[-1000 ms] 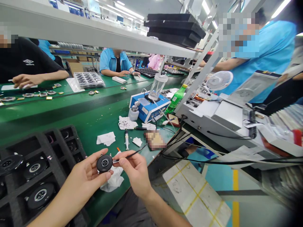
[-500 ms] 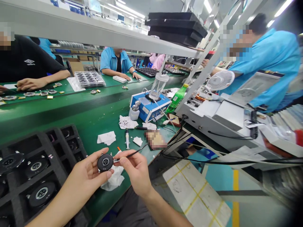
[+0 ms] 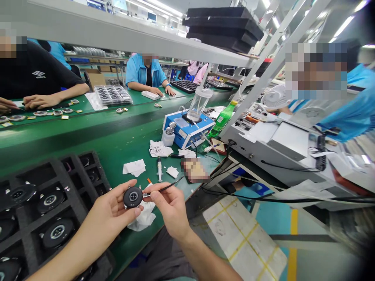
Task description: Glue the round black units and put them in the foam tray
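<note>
My left hand (image 3: 113, 208) holds a round black disc-shaped part (image 3: 133, 197) by its rim, with the flat face towards me. My right hand (image 3: 171, 207) pinches a thin black-handled tool (image 3: 164, 189), and its metal tip rests at the right edge of the disc. A crumpled white tissue (image 3: 143, 216) lies on the green bench under both hands. Close to my left wrist is a black foam tray (image 3: 26, 234) holding several similar round parts with silver centres.
A syringe (image 3: 159, 169) and paper scraps lie beyond my hands. Farther back stand a blue machine (image 3: 187, 130) with a clear cylinder and a green bottle (image 3: 222, 119). Black cables hang over the bench's right edge. Co-workers sit across the bench; another stands at right.
My view has tilted slightly, shifting the scene. The co-worker at right has moved farther right. Both hands keep the same hold, with the tool tip still at the disc's edge.
</note>
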The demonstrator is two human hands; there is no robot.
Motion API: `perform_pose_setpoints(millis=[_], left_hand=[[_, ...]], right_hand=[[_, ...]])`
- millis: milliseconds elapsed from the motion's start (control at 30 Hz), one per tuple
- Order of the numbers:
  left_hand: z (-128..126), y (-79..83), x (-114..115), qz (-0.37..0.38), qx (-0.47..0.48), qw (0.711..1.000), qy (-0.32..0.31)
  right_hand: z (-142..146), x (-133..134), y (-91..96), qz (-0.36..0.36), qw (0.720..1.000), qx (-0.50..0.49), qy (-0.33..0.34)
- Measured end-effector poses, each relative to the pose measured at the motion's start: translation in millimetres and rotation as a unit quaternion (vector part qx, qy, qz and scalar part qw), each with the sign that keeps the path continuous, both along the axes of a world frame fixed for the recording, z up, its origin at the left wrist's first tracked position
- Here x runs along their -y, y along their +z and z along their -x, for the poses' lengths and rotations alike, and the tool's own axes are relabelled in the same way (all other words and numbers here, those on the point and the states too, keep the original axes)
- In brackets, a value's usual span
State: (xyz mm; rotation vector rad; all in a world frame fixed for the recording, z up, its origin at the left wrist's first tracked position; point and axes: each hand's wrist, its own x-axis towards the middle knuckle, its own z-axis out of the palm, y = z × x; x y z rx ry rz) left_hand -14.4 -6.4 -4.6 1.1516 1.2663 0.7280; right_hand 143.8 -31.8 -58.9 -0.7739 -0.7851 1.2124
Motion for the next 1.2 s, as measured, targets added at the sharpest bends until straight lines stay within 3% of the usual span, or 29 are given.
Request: perform_pose_setpoints(millis=[267, 733, 1200], left_hand=[[-6, 15.7, 7, 0.008, 0.02, 1.0, -0.023], [-7, 13.2, 9, 0.005, 0.038, 0.998, -0.041], [-6, 14.6, 7, 0.007, 0.017, 0.999, -0.033]], right_hand=[[-3, 7, -6.8, -0.004, 0.999, 0.038, -0.016], [-3, 10, -12.0, -0.001, 0.999, 0.048, -0.021], [-3, 8, -4.1, 0.009, 0.999, 0.043, -0.012]])
